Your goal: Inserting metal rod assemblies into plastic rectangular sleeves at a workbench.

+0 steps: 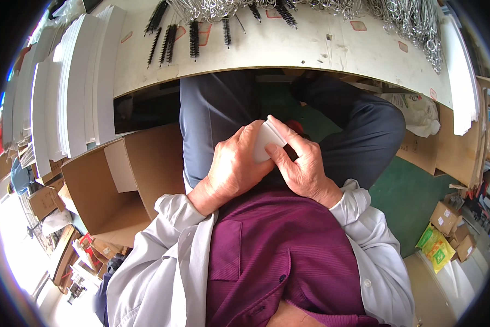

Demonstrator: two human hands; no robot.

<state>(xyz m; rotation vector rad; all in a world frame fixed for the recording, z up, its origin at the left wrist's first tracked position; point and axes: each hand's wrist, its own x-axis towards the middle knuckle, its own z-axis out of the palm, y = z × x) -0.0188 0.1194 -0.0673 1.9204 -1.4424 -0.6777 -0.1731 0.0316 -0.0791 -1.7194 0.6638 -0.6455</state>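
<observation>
Both hands hold a small white flat-sided piece point(265, 143) above my lap; it looks like a little card box, but its exact kind is partly hidden by my fingers. My left hand point(231, 163) wraps round its left side, the fingers closed along it. On the other side my right hand point(306, 169) grips it, with the thumb pressed on the near face and the fingers along the far right edge. Beyond the hands, black bristle brushes point(194, 41) with wire handles lie on the pale worktable point(332, 60).
Wire loops point(414, 27) are heaped along the table's far side. Long white stacked pieces point(81, 76) stand at the left. Below them is an open cardboard box point(106, 185). My knees reach under the table edge. A yellow-green packet point(436, 248) and small cartons lie at the lower right.
</observation>
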